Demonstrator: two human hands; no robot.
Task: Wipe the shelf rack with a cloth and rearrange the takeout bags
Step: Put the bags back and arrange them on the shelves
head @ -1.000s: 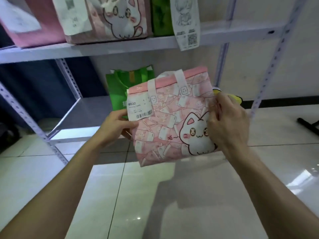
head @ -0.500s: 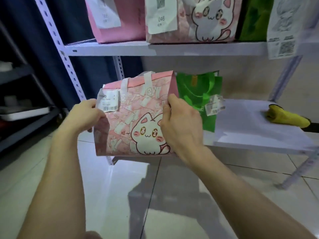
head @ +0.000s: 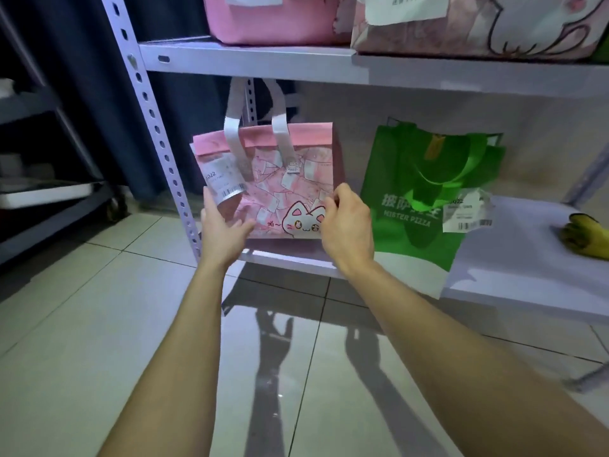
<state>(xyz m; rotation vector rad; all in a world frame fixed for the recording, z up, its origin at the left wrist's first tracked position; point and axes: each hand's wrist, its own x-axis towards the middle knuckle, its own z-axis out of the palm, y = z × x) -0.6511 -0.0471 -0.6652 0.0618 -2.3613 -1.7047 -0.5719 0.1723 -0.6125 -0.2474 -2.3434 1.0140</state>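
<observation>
The pink bag (head: 273,186) stands upright at the lower shelf's (head: 527,258) left front corner, just ahead of both hands. The left hand (head: 220,225) rests flat on its left side; the right hand (head: 346,225) pinches its right edge.

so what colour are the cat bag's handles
White handles on the pink cat bag, head view.

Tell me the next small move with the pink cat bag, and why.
Probably release it and draw both hands back. The pink cat bag looks set upright on the lower shelf, beside the green bag; the left hand lies flat against its side, and the right hand pinches its right edge.
</observation>
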